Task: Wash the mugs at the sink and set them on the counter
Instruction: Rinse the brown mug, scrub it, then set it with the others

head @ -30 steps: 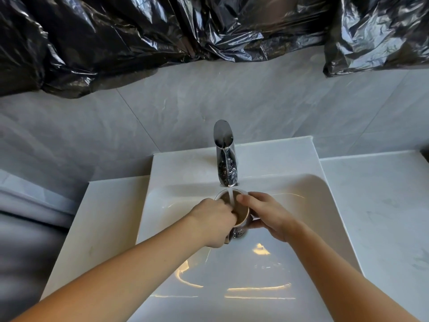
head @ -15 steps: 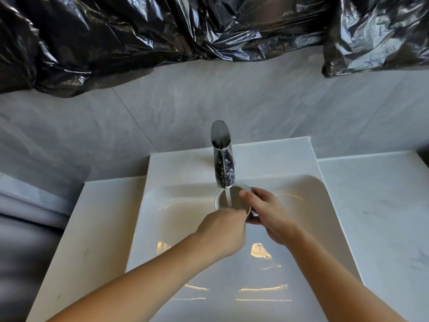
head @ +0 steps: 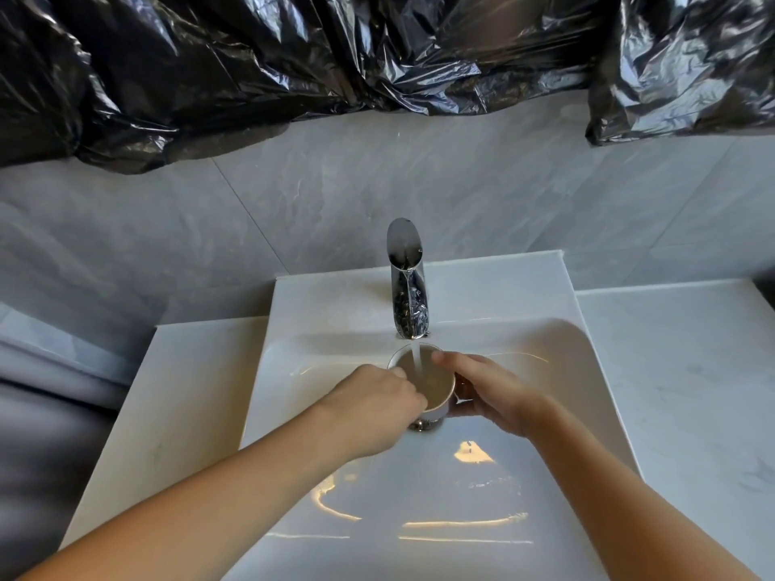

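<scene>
White sink [head: 293,354], chrome faucet [head: 409,287]

Crinkled black plastic sheeting [head: 260,65] draped along the top. Grey marbled wall tiles [head: 482,186] below, behind everything.

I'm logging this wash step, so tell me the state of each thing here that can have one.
Faucet: running, stream falling into the mug.
Mug: upright under the spout, water inside, held over the sink.
Sink: wet; drain hidden.
Right hand: grip around the mug's side.
Left hand: fingers curled over the mug's rim.
</scene>
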The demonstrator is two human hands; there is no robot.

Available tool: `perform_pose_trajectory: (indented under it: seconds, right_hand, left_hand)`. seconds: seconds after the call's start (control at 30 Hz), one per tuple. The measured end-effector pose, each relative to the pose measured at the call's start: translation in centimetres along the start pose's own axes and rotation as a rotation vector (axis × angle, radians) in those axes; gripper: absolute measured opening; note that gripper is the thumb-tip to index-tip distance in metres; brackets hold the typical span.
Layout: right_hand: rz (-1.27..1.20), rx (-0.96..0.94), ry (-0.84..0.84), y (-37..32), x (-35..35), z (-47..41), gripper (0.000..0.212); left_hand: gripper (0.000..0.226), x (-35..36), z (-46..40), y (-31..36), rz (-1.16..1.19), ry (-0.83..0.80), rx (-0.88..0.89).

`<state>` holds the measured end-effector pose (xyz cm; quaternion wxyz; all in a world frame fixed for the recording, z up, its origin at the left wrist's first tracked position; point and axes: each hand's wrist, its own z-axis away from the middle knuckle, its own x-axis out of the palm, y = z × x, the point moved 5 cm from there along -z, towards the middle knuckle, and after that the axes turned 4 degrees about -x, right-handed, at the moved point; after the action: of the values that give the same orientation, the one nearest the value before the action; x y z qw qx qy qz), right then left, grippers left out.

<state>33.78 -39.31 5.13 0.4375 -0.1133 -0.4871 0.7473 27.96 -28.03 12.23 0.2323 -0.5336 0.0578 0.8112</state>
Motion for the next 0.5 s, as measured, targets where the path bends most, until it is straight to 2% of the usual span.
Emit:
perform_pose_trajectory:
  seconds: [0.07, 0.13, 0.27, 0.37, 0.5]
  right_hand:
    - [0.096, 0.044, -0.04, -0.4, -0.2, -0.5, 0.056]
    - [0.153, 0.025, -0.016, -0.9, -0.2, -1.0, 0.059]
    - [0.144, -0.049, 0.052, -0.9, -0.1, -1.2, 0.061]
    - [0.115, -0.069, 0.101, -0.4, -0.7, -1.0, 0.068]
    - [0.034, -0.075, 0.165, 0.7, -0.7, -1.0, 0.069]
  left_hand:
    - [0.026, -0.1, 0.4, -0.2, -0.05, 0.003, 0.042]
    - [0.024, 0.1, 0.1, -0.2, -0.017, -0.002, -0.003]
    - [0.021, 1.1, -0.6, 0.6, 0.231, -0.038, -0.169]
    - [0.009, 1.3, -0.2, 0.6, 0.415, -0.054, -0.158]
    - [0.011, 1.5, -0.2, 0.3, 0.524, -0.096, -0.227]
